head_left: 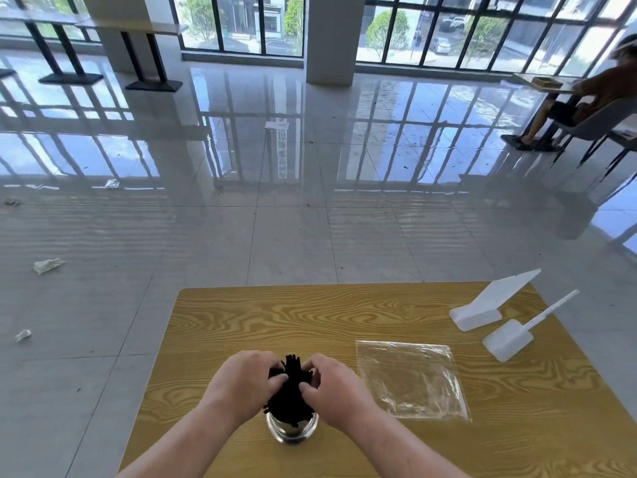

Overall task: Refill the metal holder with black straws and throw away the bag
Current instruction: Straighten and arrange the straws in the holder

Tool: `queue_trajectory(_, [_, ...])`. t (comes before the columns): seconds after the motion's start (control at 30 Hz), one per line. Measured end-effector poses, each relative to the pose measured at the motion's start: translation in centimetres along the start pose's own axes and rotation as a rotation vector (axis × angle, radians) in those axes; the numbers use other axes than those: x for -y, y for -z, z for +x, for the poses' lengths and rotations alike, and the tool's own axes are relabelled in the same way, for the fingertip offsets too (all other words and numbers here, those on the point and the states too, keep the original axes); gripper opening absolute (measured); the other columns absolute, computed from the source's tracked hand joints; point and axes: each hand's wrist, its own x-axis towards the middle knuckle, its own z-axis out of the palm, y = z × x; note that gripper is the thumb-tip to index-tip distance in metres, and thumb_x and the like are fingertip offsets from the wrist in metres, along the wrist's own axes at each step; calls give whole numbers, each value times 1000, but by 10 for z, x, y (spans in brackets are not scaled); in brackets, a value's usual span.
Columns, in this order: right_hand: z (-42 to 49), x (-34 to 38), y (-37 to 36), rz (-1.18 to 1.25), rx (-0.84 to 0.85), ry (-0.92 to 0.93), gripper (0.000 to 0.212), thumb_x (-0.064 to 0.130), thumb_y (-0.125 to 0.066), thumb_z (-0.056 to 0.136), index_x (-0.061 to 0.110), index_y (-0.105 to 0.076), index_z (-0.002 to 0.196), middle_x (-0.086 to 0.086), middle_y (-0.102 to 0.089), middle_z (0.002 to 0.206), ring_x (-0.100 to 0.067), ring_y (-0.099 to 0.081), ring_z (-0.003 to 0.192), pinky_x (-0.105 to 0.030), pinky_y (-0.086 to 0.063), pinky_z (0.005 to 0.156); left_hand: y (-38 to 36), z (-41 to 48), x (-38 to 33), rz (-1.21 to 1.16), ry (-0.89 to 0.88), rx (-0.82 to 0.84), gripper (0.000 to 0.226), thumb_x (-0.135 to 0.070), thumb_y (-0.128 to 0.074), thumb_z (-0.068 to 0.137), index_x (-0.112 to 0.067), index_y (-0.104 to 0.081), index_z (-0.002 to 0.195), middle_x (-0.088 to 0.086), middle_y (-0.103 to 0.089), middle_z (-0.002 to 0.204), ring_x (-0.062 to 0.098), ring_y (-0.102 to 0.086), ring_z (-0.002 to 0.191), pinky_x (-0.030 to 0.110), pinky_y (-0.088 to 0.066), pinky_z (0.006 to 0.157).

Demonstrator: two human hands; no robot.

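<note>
We've got both hands, left [246, 382] & right [332, 391], each w/ grip closed round the straws [289, 396] standing in the holder [292, 431] at lower centre, so refill's nearly done; next, we reckon, bin the empty bag [412, 379] lying on the worktop [275, 315] just right.

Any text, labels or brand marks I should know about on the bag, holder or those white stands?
No readable text anywhere.
Bag: clear, no print visible.
Holder: plain shiny metal, no mark showing.
Two white stands: blank from this side.
Paper on the floor: too small to read.
</note>
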Motion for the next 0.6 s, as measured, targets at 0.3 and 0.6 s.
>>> queue_trajectory(0.3, [0, 6, 17, 149, -141, 26, 10, 34, -61, 93, 41, -64, 100, 8, -70, 78, -3, -60, 63, -24, -53, 60, 71, 1, -21, 57, -29, -51, 17, -51, -69, 93, -37, -74, 85, -16, -67, 73, 1, -60, 67, 20, -36, 53])
queue_trajectory(0.6, [-13, 24, 36, 404, -272, 49, 15, 32, -60, 93, 36, -73, 86, 16, -65, 62, -3, -53, 52, -22, -42, 49, 160, -11, -5, -367, 54, -328, 15, -26, -82, 92, -27, -81, 77, -6, -76, 62, 10, -66, 49, 32, -57, 53])
